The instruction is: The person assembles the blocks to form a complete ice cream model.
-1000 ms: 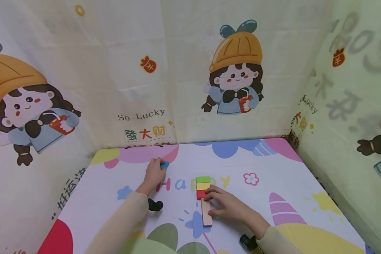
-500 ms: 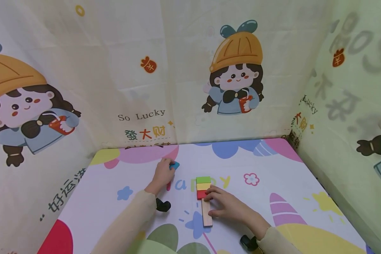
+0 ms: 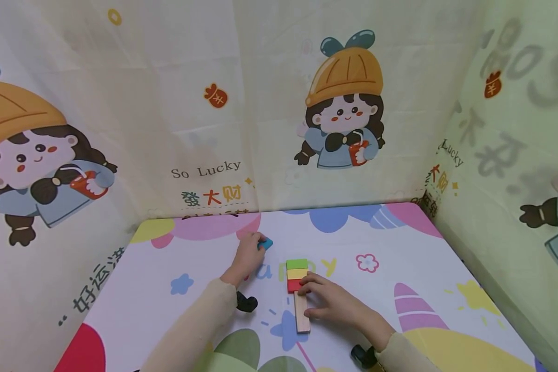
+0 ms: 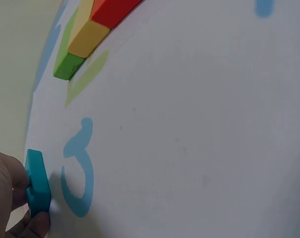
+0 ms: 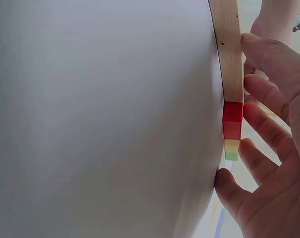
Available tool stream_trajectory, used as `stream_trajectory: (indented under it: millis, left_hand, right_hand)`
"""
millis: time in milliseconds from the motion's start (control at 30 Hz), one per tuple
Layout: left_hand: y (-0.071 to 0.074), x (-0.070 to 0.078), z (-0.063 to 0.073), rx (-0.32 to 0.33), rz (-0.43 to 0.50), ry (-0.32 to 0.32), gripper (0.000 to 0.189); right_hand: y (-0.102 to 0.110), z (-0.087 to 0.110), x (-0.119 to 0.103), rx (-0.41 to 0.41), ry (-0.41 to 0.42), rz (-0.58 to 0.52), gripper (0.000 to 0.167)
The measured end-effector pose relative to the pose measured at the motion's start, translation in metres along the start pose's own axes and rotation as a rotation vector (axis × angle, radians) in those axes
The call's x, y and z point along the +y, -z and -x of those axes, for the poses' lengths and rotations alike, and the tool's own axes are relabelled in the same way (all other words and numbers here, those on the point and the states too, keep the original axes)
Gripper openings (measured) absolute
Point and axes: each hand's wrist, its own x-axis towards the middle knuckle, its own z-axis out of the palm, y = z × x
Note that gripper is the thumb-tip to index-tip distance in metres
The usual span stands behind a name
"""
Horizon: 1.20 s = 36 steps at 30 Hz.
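Observation:
My left hand [image 3: 248,255] pinches a blue block [image 3: 267,244] between thumb and fingers, to the left of a short row of blocks. In the left wrist view the blue block [image 4: 38,179] stands close over the white tabletop. The row runs from a green block [image 3: 297,264] through a yellow block [image 3: 297,273] and a red block [image 3: 293,286] to a plain wooden strip [image 3: 301,316], end-on toward me. Along the row's right side lies my right hand [image 3: 341,304], fingers spread. In the right wrist view its fingertips [image 5: 249,39] are right at the strip and the coloured blocks.
A printed cloth [image 3: 367,243] with letters and shapes covers the table. Patterned cloth walls [image 3: 269,129] rise behind and at both sides. Black wrist mounts [image 3: 363,355] sit at both sleeves, low over the table.
My left hand has moved to the right with the blue block, closer to the row. The right hand and the blocks beside it have stayed in place.

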Motion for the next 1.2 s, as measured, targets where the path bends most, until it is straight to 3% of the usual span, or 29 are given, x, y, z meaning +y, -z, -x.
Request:
stream_trajectory:
  millis: [800,1033,1200]
  left_hand:
    - [-0.022,0.021,-0.001,-0.064,-0.009,-0.113,0.024]
    - [-0.024,0.028,0.001,-0.064,-0.021,-0.17,0.023]
    - [-0.03,0.032,0.001,-0.097,-0.015,-0.171,0.024]
  right_hand:
    - [0.0,-0.002,-0.004,-0.022,-0.033,-0.016,0.036]
    - [0.0,0.0,-0.005,-0.011,0.001,-0.003,0.034]
    - [0.001,0.001,-0.005,-0.005,-0.003,0.003,0.034]
